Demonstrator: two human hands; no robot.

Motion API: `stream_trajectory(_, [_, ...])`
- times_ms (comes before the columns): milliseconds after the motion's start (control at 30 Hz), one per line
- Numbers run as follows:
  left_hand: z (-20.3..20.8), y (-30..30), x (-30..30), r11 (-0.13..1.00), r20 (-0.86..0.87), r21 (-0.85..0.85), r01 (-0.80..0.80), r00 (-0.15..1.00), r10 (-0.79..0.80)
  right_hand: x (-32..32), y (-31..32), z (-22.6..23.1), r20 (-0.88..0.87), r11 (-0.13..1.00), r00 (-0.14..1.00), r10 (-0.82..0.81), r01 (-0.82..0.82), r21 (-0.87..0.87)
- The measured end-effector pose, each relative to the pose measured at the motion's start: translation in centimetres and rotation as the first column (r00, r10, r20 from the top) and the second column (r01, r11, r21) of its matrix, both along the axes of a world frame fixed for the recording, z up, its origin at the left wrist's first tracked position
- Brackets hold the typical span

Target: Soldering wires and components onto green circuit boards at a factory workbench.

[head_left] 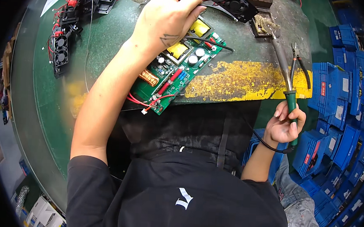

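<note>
A green circuit board (174, 71) with yellow transformers, a copper coil and red wires lies on the green bench (107, 40). My left hand (167, 19) reaches over its far end, fingers pinched on thin red and black wires near a black fan unit (230, 3). My right hand (284, 123) grips the green handle of a soldering iron (286, 76), whose tip points away toward a brown sponge holder (264, 25), off the board.
Pliers (299, 64) lie by the iron on a worn yellow strip (235, 81). Black fan assemblies (62, 46) with red wires sit far left. Several stacked blue crates (343, 103) fill the right side.
</note>
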State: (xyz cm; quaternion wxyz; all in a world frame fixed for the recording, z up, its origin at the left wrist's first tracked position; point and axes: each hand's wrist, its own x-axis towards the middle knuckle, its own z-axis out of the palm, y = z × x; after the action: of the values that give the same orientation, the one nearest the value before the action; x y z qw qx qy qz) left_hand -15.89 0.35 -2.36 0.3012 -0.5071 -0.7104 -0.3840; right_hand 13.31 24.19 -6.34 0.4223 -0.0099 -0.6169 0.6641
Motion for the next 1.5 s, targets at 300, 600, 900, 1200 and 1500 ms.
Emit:
stream_trajectory(300, [0.7,-0.6,0.9,1.000,-0.048,-0.004,-0.013,0.999,0.013,1.1,0.1,0.2,-0.024,0.993,1.000,0.013,-0.016,-0.118])
stream_trajectory(600, [1.4,-0.3,1.5,1.000,0.017,-0.003,-0.010,1.000,0.010,0.2,-0.3,1.1,0.010,0.996,1.000,-0.022,0.021,0.089])
stream_trajectory(900, [2.3,-0.8,2.1,0.917,-0.012,-0.327,-0.229,0.971,0.238,0.6,-0.4,0.4,0.033,1.000,0.999,-0.028,0.028,0.014])
stream_trajectory(1200, [1.3,-0.2,1.4,1.000,0.027,0.019,-0.001,1.000,0.000,0.8,-0.6,1.8,0.033,0.986,0.999,-0.038,0.032,0.162])
stream_trajectory(1500, [-0.1,-0.5,0.3,1.000,0.032,0.007,-0.030,0.999,0.030,1.4,-0.8,3.4,0.271,0.838,0.950,-0.156,-0.018,0.546])
